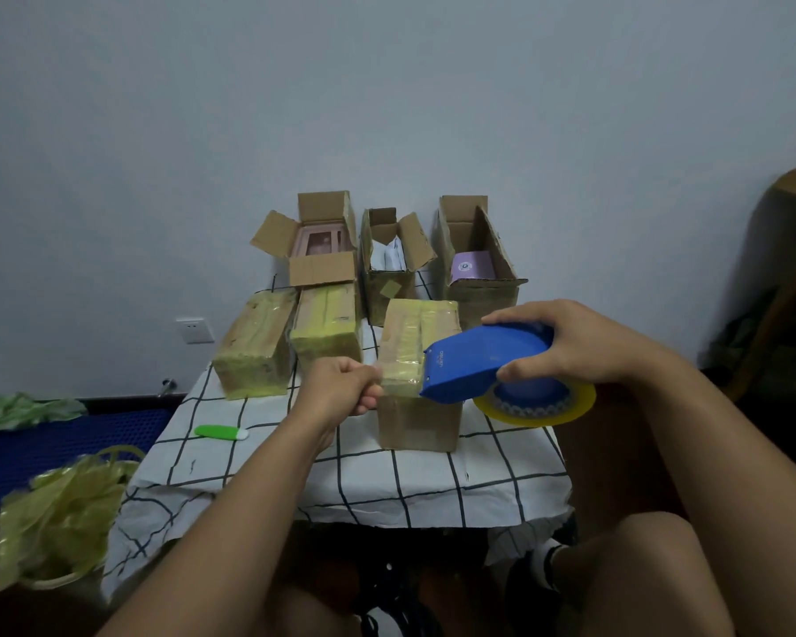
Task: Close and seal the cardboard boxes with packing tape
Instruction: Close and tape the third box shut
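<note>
A closed cardboard box [418, 420] with yellowish tape along its top stands near the table's front. My right hand [575, 342] grips a blue tape dispenser [483, 365] carrying a yellow tape roll [536, 409], its nose at the box's near top edge. My left hand [341, 388] is fisted just left of the box and pinches the tape end against that edge. Two taped boxes [253, 347] [327, 333] lie to the left. Three open boxes [320, 250] [391, 264] [476, 264] stand at the back by the wall.
A green utility knife [221, 432] lies on the checked tablecloth [387, 480] at the left. A heap of crumpled yellow tape [60, 517] sits on the floor at lower left, next to a blue mat [65, 448]. Dark wooden furniture [786, 278] stands at the right.
</note>
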